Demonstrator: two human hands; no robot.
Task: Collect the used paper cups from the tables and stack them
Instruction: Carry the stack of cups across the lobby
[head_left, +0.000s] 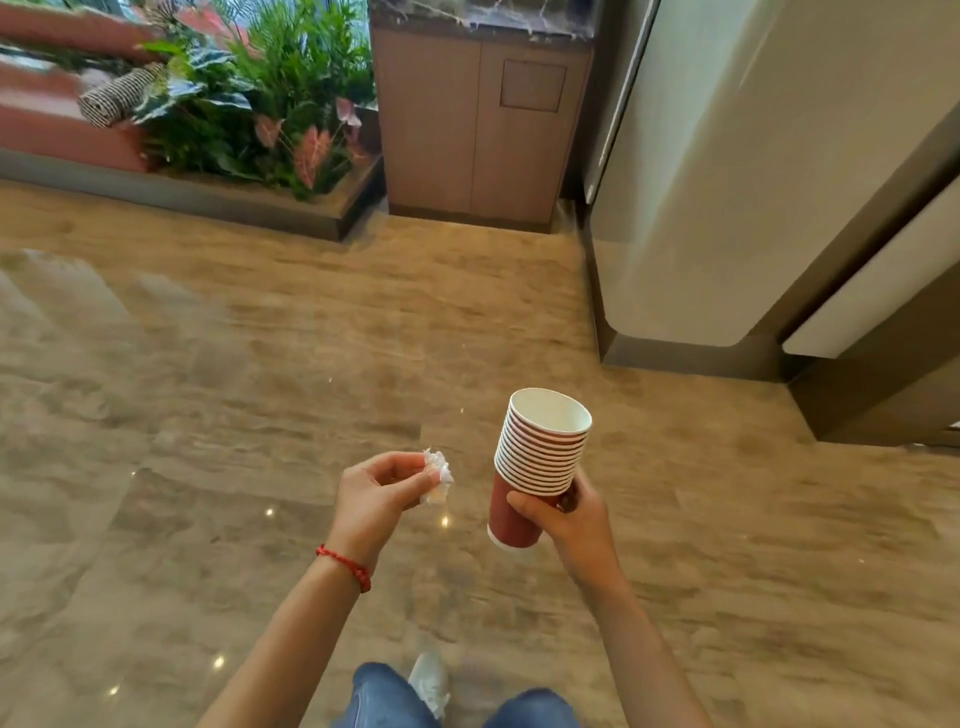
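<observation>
A stack of several red paper cups (540, 457) with white rims and white insides is held upright and slightly tilted in front of me. My right hand (569, 514) grips the stack around its lower part. My left hand (376, 493), with a red string bracelet on the wrist, pinches a small crumpled white tissue (438, 475) between thumb and fingertips, just left of the cups. Both hands are above a glossy floor.
A polished brown stone floor (260, 364) spreads ahead. A wooden cabinet (478, 124) with a dark marble top stands at the back centre. A planter with green and pink plants (260, 104) lies back left. A beige wall panel (753, 182) runs along the right.
</observation>
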